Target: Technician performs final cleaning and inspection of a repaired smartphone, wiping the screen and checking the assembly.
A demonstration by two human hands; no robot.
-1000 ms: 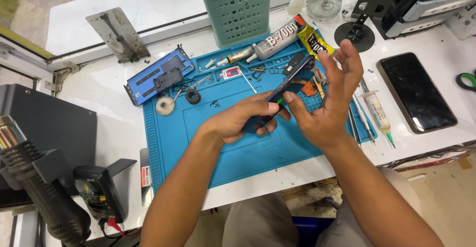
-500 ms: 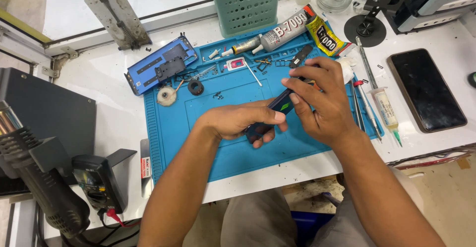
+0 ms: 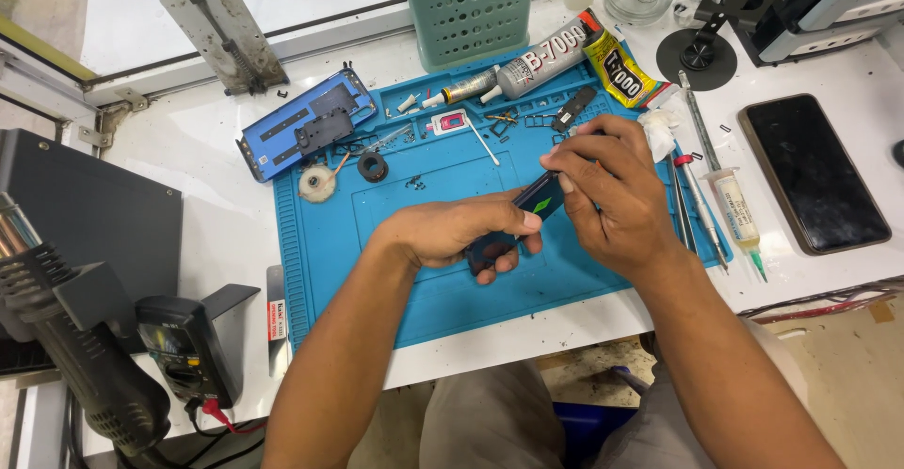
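While the left hand (image 3: 452, 232) cradled the dark phone (image 3: 513, 224) from below, tilted above the middle of the blue mat (image 3: 330, 234) on the desk (image 3: 207, 149), seemingly to steady it, the right hand (image 3: 612, 196) pressed its far end, fingers (image 3: 565, 160) pinched together on the edge.

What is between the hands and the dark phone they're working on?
Nothing visible. The left hand already grips the dark phone from below, and the right hand pinches its upper end, over the blue mat. No tool or part sits between them.
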